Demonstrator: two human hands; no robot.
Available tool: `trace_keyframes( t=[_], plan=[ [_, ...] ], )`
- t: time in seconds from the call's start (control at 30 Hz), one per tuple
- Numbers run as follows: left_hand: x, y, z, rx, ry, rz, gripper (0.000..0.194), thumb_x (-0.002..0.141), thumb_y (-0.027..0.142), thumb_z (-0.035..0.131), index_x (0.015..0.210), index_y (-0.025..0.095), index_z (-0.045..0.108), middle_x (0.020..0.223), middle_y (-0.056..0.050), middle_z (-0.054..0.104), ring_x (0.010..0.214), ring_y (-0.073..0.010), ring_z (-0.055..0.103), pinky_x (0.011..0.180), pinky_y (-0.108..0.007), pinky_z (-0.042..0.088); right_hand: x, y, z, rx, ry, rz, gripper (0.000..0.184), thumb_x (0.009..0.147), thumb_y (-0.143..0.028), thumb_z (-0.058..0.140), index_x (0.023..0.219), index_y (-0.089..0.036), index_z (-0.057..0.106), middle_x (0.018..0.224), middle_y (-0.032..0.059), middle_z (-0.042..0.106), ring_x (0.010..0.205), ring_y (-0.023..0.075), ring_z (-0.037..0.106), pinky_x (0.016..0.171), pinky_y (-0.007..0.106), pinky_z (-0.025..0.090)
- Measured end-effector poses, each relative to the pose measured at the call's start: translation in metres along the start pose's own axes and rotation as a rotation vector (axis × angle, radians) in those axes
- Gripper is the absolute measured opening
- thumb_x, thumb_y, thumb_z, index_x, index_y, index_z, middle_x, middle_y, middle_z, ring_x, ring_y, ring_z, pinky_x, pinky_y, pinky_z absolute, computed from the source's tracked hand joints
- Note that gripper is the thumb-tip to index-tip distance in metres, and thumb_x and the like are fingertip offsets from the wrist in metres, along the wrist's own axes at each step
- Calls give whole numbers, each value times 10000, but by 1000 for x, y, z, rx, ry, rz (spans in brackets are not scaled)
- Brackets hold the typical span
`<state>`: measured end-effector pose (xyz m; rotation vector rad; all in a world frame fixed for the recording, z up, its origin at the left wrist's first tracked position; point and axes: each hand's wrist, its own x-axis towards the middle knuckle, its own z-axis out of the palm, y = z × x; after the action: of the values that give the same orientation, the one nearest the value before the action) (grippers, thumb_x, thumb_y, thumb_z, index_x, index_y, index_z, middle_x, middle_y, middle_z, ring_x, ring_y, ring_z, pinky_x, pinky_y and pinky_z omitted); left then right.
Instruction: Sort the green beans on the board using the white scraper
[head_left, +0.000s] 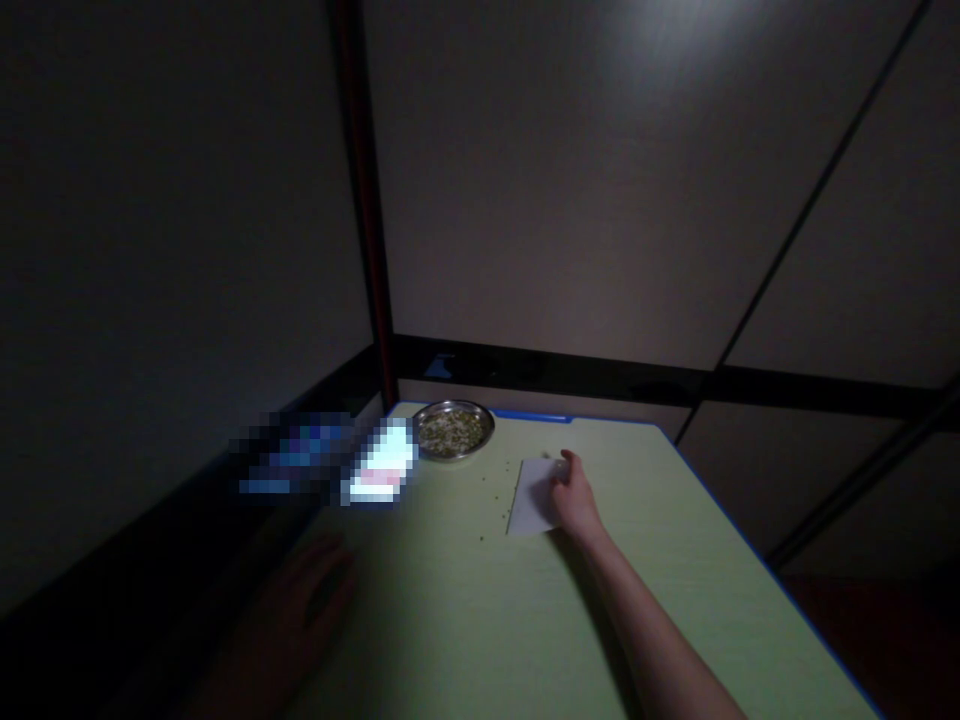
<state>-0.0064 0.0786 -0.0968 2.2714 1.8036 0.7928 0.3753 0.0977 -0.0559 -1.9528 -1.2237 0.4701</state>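
While the right hand (574, 500) pins the white paper (531, 497) with loose fingers, the left hand (304, 590) lies flat — holding nothing

The table (465, 600) under my hands is a pale yellow-green with a bright blue edge. The sheet of paper (531, 496) under my right hand (574, 497) is plain white, no print that I can make out. The dish (453, 430) is shiny silver, and the small bits heaped in it are a speckled mix of green and pale yellow; a few dark green specks dot the table beside the paper. My left hand (311, 590) sits in dim shadow. The walls are grey, crossed by black bands.
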Motion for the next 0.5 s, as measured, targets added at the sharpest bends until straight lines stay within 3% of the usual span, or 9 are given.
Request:
trace_keyframes(
  t=[0.27, 0.5],
  plan=[
    [0, 5, -3, -5, -23, -5, 445, 861, 457, 451, 1107, 212, 730, 1279, -105, 694, 1187, -269, 648, 1060, -446, 498, 4, 11, -3, -11, 38, -12, 574, 768, -127, 448, 1340, -171, 465, 1054, 115, 715, 949, 218, 679, 821, 288, 493],
    [-1, 3, 0, -48, 60, 28, 354, 833, 437, 529, 1042, 243, 741, 1218, -74, 726, 1113, -253, 684, 996, -388, 547, 6, 39, -29, -12, 46, -2, 418, 742, -157, 466, 1150, -210, 541, 828, 36, 676, 721, 187, 636, 638, 252, 450]
  ],
)
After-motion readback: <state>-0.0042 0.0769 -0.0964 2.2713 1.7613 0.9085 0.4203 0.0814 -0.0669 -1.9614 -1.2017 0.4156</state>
